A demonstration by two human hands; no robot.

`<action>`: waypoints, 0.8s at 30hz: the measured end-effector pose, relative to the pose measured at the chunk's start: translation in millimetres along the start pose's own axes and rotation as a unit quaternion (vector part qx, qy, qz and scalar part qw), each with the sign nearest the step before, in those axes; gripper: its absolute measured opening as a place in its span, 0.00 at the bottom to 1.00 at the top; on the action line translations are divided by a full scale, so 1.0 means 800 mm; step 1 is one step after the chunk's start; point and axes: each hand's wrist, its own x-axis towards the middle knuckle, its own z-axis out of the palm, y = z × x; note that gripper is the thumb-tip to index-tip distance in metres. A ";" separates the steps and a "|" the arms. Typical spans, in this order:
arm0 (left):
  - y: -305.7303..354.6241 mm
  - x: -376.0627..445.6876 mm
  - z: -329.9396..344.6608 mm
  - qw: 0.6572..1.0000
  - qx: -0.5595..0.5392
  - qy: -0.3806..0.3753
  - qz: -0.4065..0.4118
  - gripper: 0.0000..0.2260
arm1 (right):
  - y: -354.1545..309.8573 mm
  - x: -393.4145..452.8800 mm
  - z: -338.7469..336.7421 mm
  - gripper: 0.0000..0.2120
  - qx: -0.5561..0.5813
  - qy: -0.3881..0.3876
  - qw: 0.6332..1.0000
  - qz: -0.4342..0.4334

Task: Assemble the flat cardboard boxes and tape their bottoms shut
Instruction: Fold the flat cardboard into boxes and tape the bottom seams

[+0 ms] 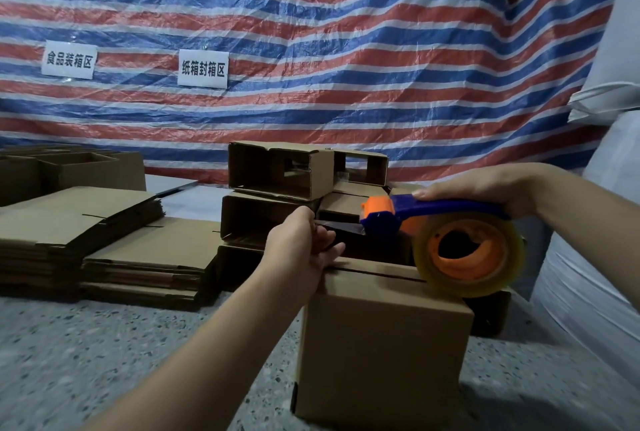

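Head | flat stacks (104,243) left — assembled boxes (280,171) behind box (381,344)

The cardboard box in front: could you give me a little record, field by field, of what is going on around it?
box in work: cardboard box stands on the floor, flaps folded shut on top, seam untaped
tool: tape dispenser, blue and orange, roll of clear tape at the box's far right edge
right hand: right hand grips the dispenser's handle
left hand: left hand pinches the free tape end, pulled out above the box's far edge
supply: flat boxes stacked at left
done: assembled boxes piled behind
backdrop: striped tarp with two paper signs
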 end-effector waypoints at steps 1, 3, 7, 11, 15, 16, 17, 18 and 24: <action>0.004 0.002 -0.003 0.999 0.026 -0.010 0.022 0.10 | 0.002 -0.011 -0.012 0.55 -0.030 0.001 1.000 0.009; 0.012 0.001 -0.015 0.987 0.137 -0.032 0.073 0.11 | -0.017 -0.011 0.001 0.55 -0.088 0.006 0.996 0.026; 0.011 0.006 -0.049 0.956 0.275 -0.058 0.088 0.12 | -0.036 -0.012 0.014 0.43 -0.134 0.023 0.990 0.040; -0.004 0.006 -0.068 0.964 0.257 -0.058 0.034 0.10 | -0.051 -0.005 0.022 0.36 -0.161 0.018 0.984 0.068; -0.012 0.005 -0.073 0.977 0.203 -0.060 0.014 0.10 | -0.064 0.001 0.030 0.37 -0.203 0.018 0.976 0.079; -0.014 0.006 -0.074 0.980 0.189 -0.057 0.011 0.10 | -0.066 0.002 0.032 0.39 -0.209 0.021 0.975 0.077; -0.016 0.006 -0.074 0.982 0.181 -0.053 0.010 0.10 | -0.068 0.004 0.033 0.40 -0.215 0.024 0.973 0.074; -0.018 0.006 -0.075 0.983 0.176 -0.049 0.010 0.10 | -0.070 0.005 0.034 0.41 -0.220 0.026 0.972 0.073; -0.032 0.013 -0.085 0.982 0.186 -0.043 0.009 0.11 | -0.073 0.009 0.037 0.36 -0.222 0.025 0.971 0.083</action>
